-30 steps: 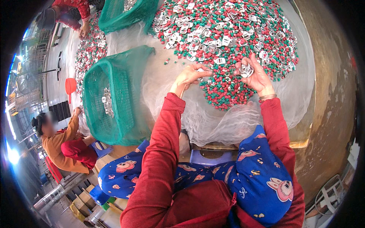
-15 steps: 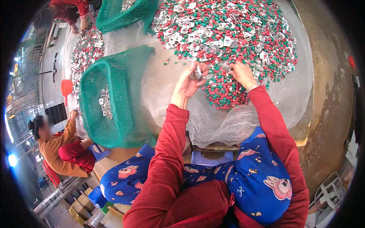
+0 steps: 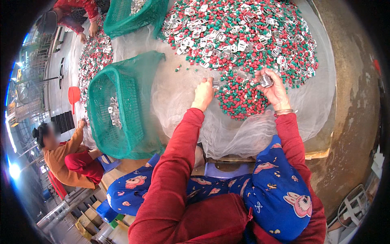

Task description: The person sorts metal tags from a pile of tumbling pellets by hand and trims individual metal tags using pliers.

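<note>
In my left hand [image 3: 204,93], turned knuckles up, the fingers are closed on a silver metal buckle [image 3: 216,85] that juts out to the right. My right hand [image 3: 277,90] is turned palm up, fingers curled around shiny metal buckles [image 3: 266,81]; how many is hidden. Between the hands lies a small heap of red, green and white pellets [image 3: 240,96] on a pale mesh sheet [image 3: 183,97]. Beyond it spreads a large mixed pile [image 3: 243,36] of the same pellets and many silver buckles.
To my left stands a green mesh basket [image 3: 136,93] with some buckles inside. Another green basket [image 3: 118,26] is farther back. A red scoop [image 3: 74,95] lies beside a second pile [image 3: 95,59], where two other people work. Wet floor [image 3: 349,101] lies to the right.
My left hand has turned knuckles up and lowered slightly, one buckle showing at its fingertips. My right hand has shifted right and rolled palm up, with buckles now visible in it.
</note>
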`<action>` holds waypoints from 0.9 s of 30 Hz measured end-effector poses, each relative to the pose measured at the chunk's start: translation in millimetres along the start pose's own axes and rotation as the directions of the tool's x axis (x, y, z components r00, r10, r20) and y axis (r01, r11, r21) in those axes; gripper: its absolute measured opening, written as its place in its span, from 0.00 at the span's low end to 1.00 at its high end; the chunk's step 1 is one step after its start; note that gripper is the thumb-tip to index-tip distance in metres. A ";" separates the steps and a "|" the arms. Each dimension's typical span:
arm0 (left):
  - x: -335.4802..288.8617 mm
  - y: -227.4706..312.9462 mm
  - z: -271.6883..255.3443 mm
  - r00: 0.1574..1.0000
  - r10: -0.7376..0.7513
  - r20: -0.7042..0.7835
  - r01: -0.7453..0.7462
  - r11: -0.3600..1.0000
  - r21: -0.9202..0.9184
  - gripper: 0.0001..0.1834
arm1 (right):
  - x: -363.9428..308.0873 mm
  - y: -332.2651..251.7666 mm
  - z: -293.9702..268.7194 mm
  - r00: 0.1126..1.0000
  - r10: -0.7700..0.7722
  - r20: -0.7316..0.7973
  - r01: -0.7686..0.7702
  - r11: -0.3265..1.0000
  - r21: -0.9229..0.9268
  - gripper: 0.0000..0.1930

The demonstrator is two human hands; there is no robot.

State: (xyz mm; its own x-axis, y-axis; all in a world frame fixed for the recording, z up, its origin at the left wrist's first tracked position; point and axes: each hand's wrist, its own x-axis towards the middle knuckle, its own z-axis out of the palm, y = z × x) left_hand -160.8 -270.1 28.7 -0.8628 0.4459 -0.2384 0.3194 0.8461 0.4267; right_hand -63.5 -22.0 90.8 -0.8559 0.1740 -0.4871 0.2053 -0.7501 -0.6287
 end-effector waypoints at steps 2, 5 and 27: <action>-5.2 8.4 -3.1 0.998 0.054 -0.022 -0.052 0.997 0.050 0.16 | -4.3 -6.4 4.2 0.977 0.025 0.211 -0.086 0.955 0.285 0.14; 0.0 18.1 -19.7 0.991 -0.012 0.133 0.033 0.987 -0.155 0.17 | -9.6 -11.0 10.4 0.969 0.024 0.246 -0.084 0.968 0.238 0.15; -78.1 -136.4 -251.7 0.758 -0.575 -0.307 -0.643 -0.585 -0.495 0.10 | 88.3 9.8 78.1 0.866 -0.161 0.474 0.289 -0.614 -0.735 0.26</action>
State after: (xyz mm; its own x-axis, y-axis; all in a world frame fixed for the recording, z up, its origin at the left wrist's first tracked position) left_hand -235.6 -493.8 208.7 -0.9583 -0.2379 -0.1584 0.1744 -0.9258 0.3354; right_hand -174.1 -63.8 88.9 -0.9990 -0.0314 -0.0330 -0.0242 0.9795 -0.2000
